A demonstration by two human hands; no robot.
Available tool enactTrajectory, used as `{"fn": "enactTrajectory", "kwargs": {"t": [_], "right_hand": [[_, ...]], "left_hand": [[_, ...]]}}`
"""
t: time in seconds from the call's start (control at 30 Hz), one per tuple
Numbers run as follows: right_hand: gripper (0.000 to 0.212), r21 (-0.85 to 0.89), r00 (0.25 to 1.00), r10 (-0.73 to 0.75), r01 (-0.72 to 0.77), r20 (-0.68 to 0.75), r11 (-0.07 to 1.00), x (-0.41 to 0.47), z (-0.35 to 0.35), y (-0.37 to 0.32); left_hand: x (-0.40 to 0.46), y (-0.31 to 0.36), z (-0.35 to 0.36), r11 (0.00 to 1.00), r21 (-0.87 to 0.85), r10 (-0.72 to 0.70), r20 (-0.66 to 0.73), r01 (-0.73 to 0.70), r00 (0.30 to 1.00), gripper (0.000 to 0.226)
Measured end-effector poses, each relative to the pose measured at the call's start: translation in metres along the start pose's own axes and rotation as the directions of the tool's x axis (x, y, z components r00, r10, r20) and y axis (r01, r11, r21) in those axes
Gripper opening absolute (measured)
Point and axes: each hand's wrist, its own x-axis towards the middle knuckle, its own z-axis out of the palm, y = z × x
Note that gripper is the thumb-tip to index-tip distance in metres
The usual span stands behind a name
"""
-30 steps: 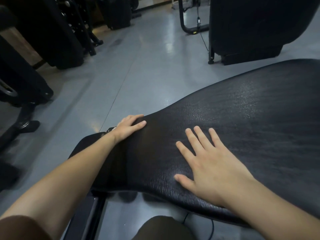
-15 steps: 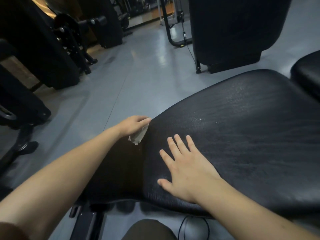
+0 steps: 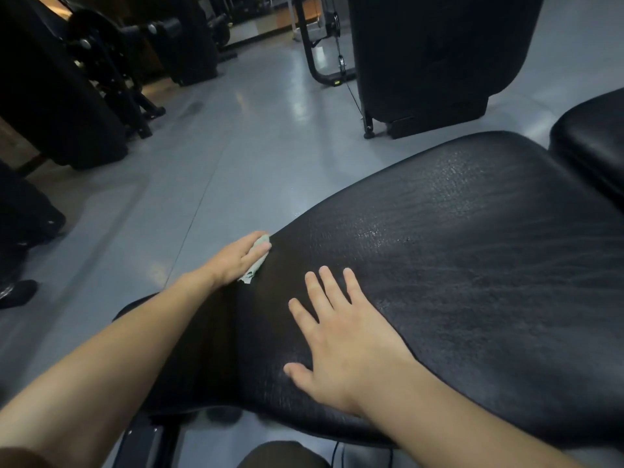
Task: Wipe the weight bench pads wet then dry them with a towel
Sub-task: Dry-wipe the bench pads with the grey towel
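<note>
A long black weight bench pad point(image 3: 466, 265) fills the right and centre of the view, its textured surface glistening with wet streaks. My left hand point(image 3: 238, 260) presses a small pale green-white cloth point(image 3: 257, 265) against the pad's far left edge, fingers closed over it. Flat on the pad nearer to me lies my right hand point(image 3: 341, 339), fingers spread and holding nothing. A second black pad point(image 3: 594, 143) sits at the far right, separated by a gap.
Grey gym floor point(image 3: 243, 157) stretches beyond the bench. Black gym machines point(image 3: 67, 96) stand at the left and a big black machine housing point(image 3: 435, 52) at the back right, with a cable frame point(image 3: 317, 62) beside it. The bench frame point(image 3: 141, 444) shows below.
The cloth has come into sight under my left hand, which slid a little along the pad's edge. My right hand stayed flat on the pad. The view tilted up, revealing the second pad.
</note>
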Motion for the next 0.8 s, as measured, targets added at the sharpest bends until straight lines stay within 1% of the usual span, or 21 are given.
{"fn": "enactTrajectory", "kwargs": {"t": [0.13,0.17,0.27,0.3,0.37,0.47,0.5,0.53,0.63,0.7,0.73,0.8], "right_hand": [[0.085,-0.004,1.000,0.005,-0.005,0.001,1.000,0.000,-0.003,0.000],[0.084,-0.004,1.000,0.005,-0.005,0.003,1.000,-0.001,-0.004,0.000],[0.082,0.005,1.000,0.008,-0.009,0.009,1.000,-0.003,-0.008,0.000],[0.081,0.009,1.000,0.011,-0.011,0.016,1.000,-0.004,-0.010,0.000],[0.078,0.002,0.999,0.002,-0.002,0.036,1.000,-0.007,-0.014,0.005],[0.077,-0.080,0.999,0.016,-0.013,0.034,0.997,-0.026,-0.030,0.034],[0.077,-0.094,0.999,0.043,-0.041,0.011,0.995,-0.038,-0.035,0.050],[0.077,-0.092,0.996,0.082,-0.084,-0.018,0.992,-0.052,-0.038,0.068],[0.075,-0.043,0.968,0.211,-0.218,-0.136,0.975,-0.095,-0.041,0.122],[0.074,0.007,0.941,0.290,-0.293,-0.177,0.956,-0.118,-0.040,0.144],[0.074,0.036,0.930,0.328,-0.327,-0.166,0.944,-0.126,-0.041,0.150],[0.071,0.058,0.917,0.358,-0.354,-0.177,0.934,-0.138,-0.046,0.153]], "left_hand": [[0.007,0.029,0.012,0.998,-0.070,0.001,-0.073,-0.006,0.997,0.068],[0.010,0.037,0.015,0.997,-0.071,0.002,-0.083,-0.008,0.997,0.064],[0.018,0.058,0.019,0.999,-0.034,0.010,-0.101,-0.014,0.995,0.043],[0.020,0.064,0.019,0.999,-0.028,0.013,-0.098,-0.016,0.995,0.040],[0.024,0.075,0.020,0.999,-0.035,0.012,-0.086,-0.015,0.996,0.043],[0.031,0.091,0.019,0.999,-0.045,0.012,-0.080,-0.015,0.997,0.058],[0.033,0.097,0.019,0.999,-0.049,0.009,-0.078,-0.013,0.997,0.065],[0.036,0.104,0.020,0.999,-0.045,0.009,-0.073,-0.012,0.997,0.066],[0.049,0.130,0.023,0.999,-0.022,0.023,-0.063,-0.025,0.998,0.054],[0.057,0.149,0.024,0.999,-0.004,0.050,-0.073,-0.051,0.996,0.052],[0.062,0.160,0.025,0.997,0.002,0.077,-0.079,-0.077,0.994,0.052],[0.071,0.183,0.028,0.991,0.012,0.132,-0.080,-0.131,0.988,0.052]]}}
